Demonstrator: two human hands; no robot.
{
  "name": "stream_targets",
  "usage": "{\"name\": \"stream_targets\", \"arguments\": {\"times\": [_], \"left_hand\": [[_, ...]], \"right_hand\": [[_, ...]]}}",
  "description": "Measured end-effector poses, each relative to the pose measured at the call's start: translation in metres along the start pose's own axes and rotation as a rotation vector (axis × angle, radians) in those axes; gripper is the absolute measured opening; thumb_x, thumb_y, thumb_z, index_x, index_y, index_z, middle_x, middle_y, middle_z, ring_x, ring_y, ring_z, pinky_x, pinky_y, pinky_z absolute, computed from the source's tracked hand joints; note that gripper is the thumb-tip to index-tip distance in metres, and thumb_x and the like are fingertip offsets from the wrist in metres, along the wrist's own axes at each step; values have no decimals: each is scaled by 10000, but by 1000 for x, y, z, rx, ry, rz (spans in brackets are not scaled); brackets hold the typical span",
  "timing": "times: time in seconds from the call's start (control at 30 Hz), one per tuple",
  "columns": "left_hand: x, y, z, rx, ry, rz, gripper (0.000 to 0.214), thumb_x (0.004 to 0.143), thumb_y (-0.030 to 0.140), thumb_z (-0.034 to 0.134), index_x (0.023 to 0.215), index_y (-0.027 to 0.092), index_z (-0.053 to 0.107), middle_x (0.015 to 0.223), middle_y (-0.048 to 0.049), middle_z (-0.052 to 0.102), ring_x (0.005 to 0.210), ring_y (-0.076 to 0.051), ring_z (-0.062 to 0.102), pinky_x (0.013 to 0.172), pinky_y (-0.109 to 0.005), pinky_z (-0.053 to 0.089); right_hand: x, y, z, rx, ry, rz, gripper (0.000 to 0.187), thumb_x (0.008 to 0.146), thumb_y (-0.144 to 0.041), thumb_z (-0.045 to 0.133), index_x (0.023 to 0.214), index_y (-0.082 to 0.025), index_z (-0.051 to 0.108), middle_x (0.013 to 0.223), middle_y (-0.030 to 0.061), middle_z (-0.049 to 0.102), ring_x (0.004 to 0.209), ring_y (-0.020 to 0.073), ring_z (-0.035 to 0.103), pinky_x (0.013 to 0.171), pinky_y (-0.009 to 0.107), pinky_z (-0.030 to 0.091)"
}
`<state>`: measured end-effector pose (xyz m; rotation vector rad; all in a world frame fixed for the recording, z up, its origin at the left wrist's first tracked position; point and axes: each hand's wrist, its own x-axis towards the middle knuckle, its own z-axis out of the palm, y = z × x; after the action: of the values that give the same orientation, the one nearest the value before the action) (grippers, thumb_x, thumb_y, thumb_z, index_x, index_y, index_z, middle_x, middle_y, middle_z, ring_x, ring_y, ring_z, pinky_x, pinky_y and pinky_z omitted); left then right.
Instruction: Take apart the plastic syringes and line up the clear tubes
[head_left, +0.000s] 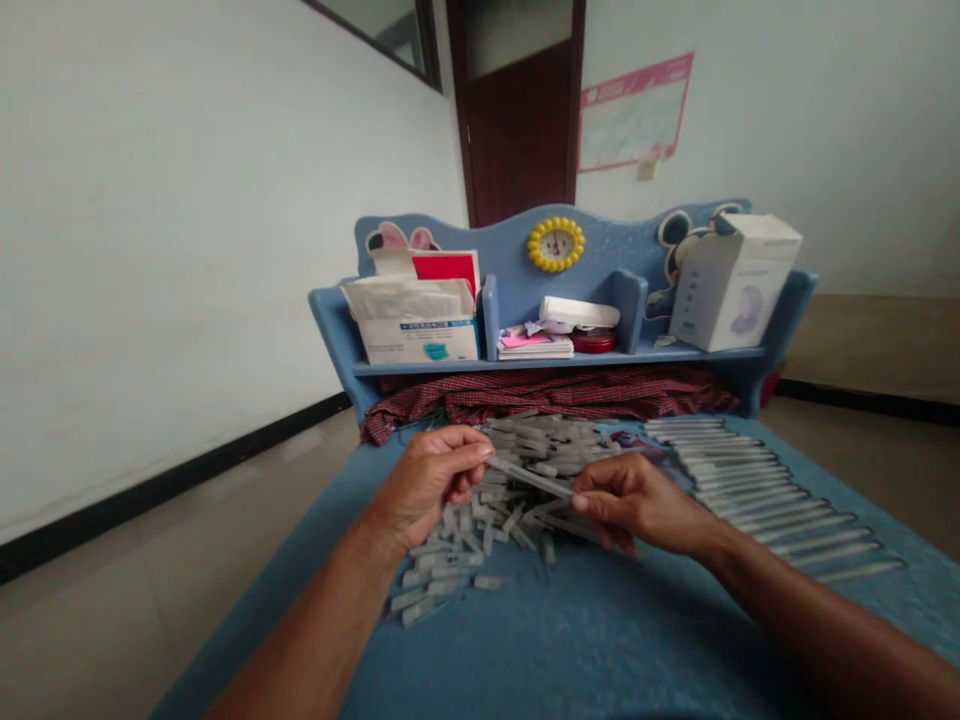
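Observation:
Between both hands, above the pile, a slim translucent plastic tube, resembling a pen barrel, is held slantwise. My left hand pinches its upper left end between thumb and fingers. At the lower right end, my right hand is closed on the same tube. Beneath and beyond them lies a loose pile of short whitish plastic pieces, several spilling toward the front left; they look like caps. Farther right, several long slim tubes lie side by side in a row. My fingers partly hide the tube's ends.
The blue desk carries a raised blue shelf at its back. On that shelf stand a mask box, stacked papers, and a white carton. A red checked cloth lies bunched below it. A yellow-rimmed clock sits above.

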<state>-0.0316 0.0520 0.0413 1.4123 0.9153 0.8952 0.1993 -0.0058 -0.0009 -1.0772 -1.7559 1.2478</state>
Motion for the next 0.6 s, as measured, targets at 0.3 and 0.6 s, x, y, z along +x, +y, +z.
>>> {"name": "stream_targets", "arguments": {"times": [0.3, 0.6], "left_hand": [[0, -2, 5, 0, 47, 82, 211, 707, 323, 649, 678, 127, 576, 440, 67, 447, 357, -20, 309, 346, -128, 220], [-2, -1, 12, 61, 90, 76, 217, 689, 331, 650, 658, 127, 582, 462, 45, 500, 367, -31, 357, 345, -130, 250]], "right_hand": [[-3, -2, 21, -275, 184, -122, 308, 867, -341, 450, 629, -151, 501, 512, -38, 426, 479, 74, 394, 450, 199, 271], [-3, 2, 23, -382, 274, -223, 267, 864, -293, 448, 640, -153, 493, 531, -43, 392, 499, 76, 366, 481, 204, 269]]}}
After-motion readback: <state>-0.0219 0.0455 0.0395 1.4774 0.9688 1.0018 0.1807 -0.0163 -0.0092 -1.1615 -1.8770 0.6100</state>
